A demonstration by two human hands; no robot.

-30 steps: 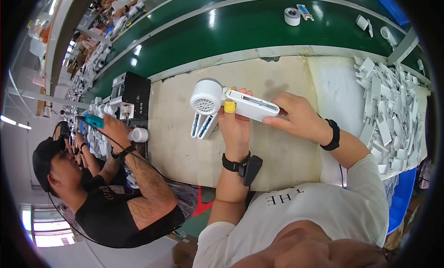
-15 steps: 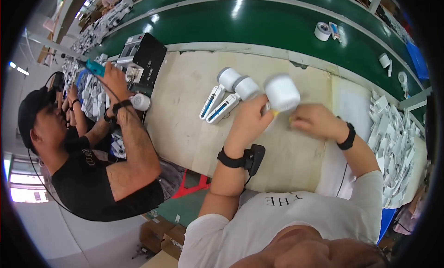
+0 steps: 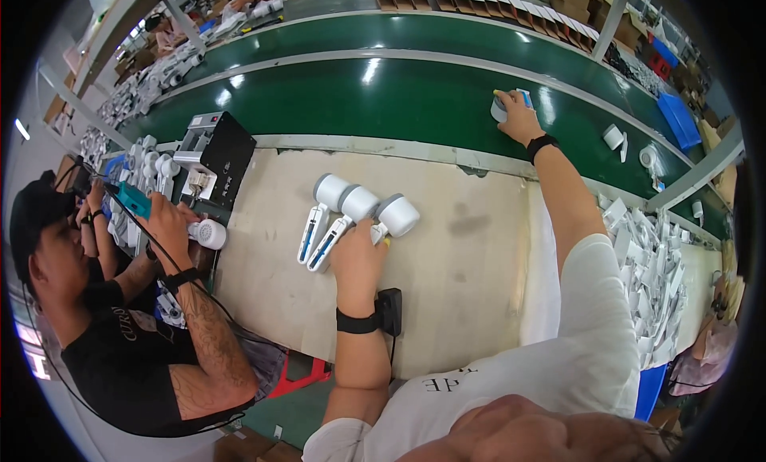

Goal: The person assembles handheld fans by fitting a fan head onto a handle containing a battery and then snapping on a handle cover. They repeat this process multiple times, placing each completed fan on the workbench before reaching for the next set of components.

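Note:
My left hand [image 3: 357,258] is closed round the handle of a white handheld device with a drum-shaped head [image 3: 398,215], resting at the middle of the beige work mat. Two matching white devices [image 3: 329,192] [image 3: 357,202] lie just left of it, their heads side by side, handles with blue strips towards me. My right hand [image 3: 519,120] reaches far forward over the green conveyor belt and grips another white device [image 3: 498,109]; its handle is mostly hidden behind my fingers.
Left, a co-worker holds a teal tool [image 3: 132,199] and a white device [image 3: 209,234] beside a black machine [image 3: 223,155]. More devices [image 3: 614,137] lie on the belt [image 3: 423,95]. White parts [image 3: 654,278] are heaped right. The beige mat [image 3: 447,302] spreads before me.
My right hand has gone from near the device in my left hand out to the one on the belt. My left hand has lowered its device beside the other two. The view has shifted.

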